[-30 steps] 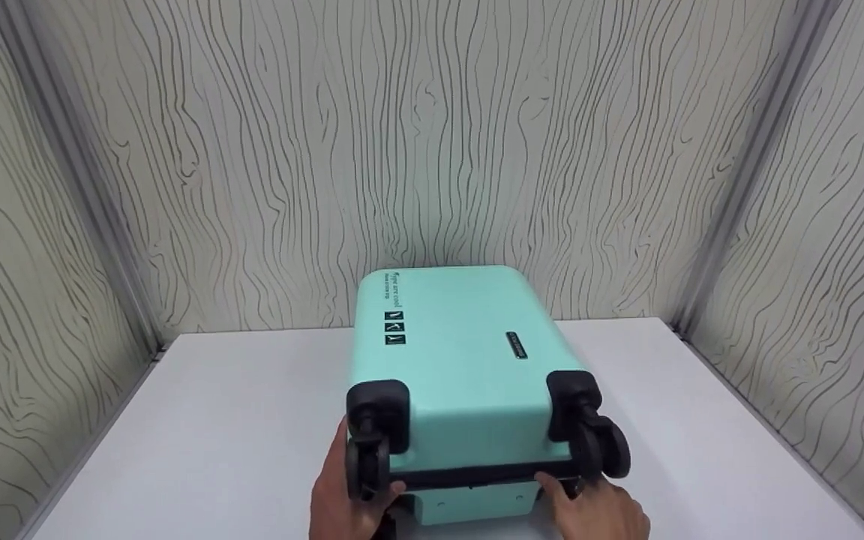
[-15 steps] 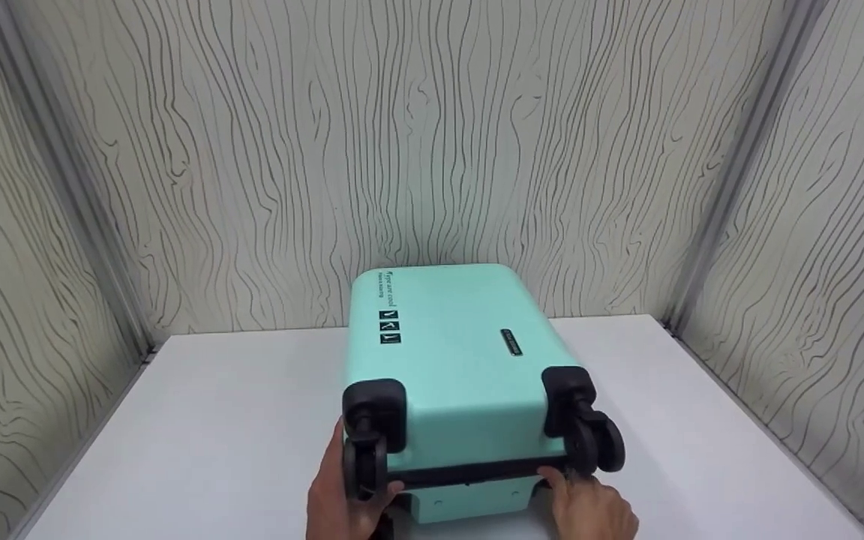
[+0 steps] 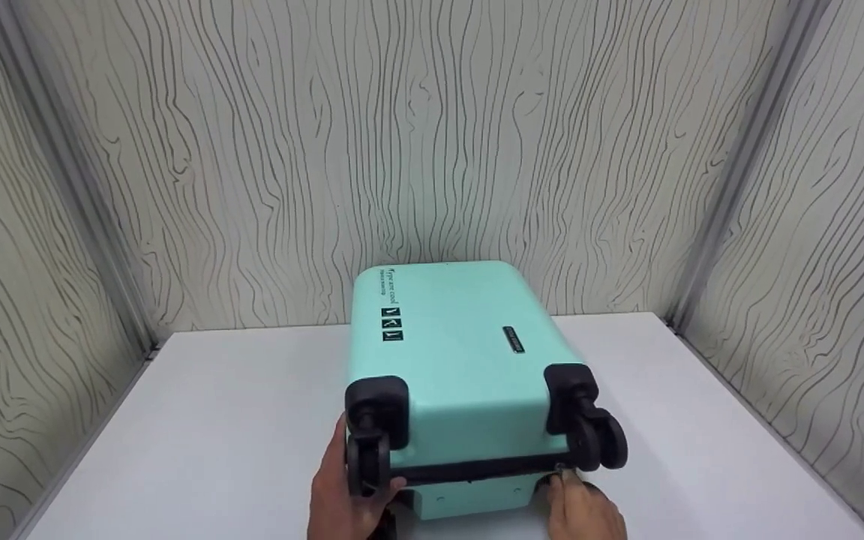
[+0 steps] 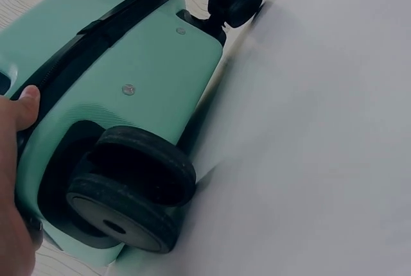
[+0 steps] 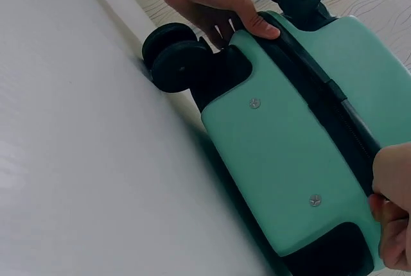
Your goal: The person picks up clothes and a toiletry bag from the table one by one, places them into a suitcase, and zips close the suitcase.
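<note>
A mint-green hard-shell suitcase (image 3: 469,375) lies flat, its wheeled end facing me. Along that end runs a black zipper band (image 3: 477,470), between the upper and lower shells. My left hand (image 3: 342,495) grips the left corner behind a black wheel (image 3: 367,461); its thumb (image 4: 27,106) lies on the band. At the band's right end, below the right wheel (image 3: 597,439), my right hand (image 3: 586,506) pinches a small metal zipper pull (image 3: 560,467). Curled right fingers (image 5: 388,231) show in the right wrist view, covering most of the pull.
The suitcase rests on a white table (image 3: 237,420), its far end near a wood-grain patterned back wall (image 3: 432,150). Similar panels rise at left and right. Lower wheels (image 4: 131,186) stand close to the table surface.
The right thumb has left the band's face, and the right hand has shifted slightly left, its fingers now drawn together at the zipper pull. The left hand and suitcase stay in place.
</note>
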A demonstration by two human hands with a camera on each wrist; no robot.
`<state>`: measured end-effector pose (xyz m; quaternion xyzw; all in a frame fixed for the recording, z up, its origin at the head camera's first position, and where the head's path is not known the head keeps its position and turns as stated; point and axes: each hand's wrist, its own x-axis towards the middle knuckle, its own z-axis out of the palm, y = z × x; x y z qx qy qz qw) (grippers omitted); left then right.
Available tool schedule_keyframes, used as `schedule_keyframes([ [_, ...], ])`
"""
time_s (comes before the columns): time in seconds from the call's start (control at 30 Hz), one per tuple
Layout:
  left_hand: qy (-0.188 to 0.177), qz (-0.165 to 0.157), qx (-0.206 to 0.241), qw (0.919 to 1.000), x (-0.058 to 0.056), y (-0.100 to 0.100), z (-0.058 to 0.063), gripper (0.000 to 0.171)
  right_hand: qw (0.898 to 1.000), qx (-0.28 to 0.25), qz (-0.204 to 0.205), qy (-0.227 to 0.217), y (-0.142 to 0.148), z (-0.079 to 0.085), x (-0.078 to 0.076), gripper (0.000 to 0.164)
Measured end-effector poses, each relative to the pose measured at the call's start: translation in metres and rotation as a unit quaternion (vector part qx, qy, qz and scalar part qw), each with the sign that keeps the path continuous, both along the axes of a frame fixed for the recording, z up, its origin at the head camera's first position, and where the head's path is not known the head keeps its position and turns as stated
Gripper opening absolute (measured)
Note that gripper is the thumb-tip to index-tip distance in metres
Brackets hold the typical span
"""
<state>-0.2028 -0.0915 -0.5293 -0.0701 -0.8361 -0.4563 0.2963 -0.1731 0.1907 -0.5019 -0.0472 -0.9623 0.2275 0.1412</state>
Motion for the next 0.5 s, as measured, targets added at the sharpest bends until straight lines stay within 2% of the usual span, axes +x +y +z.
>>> schedule_keyframes([
  [0.1, 0.014, 0.002, 0.009, 0.9999, 0.001, 0.001, 0.0, 0.11, 0.999, 0.017, 0.027, 0.011, -0.001, 0.001, 0.002, 0.021],
  [0.3, 0.035, 0.014, 0.002, 0.9993, 0.002, 0.002, 0.002, 0.109, 0.996, 0.069, 0.048, 0.036, -0.022, 0.002, 0.006, 0.022],
  [0.5, 0.019, 0.009, 0.0, 0.9998, -0.001, 0.002, 0.003, 0.108, 0.994, 0.085, 0.055, 0.041, -0.032, 0.004, 0.007, 0.024],
])
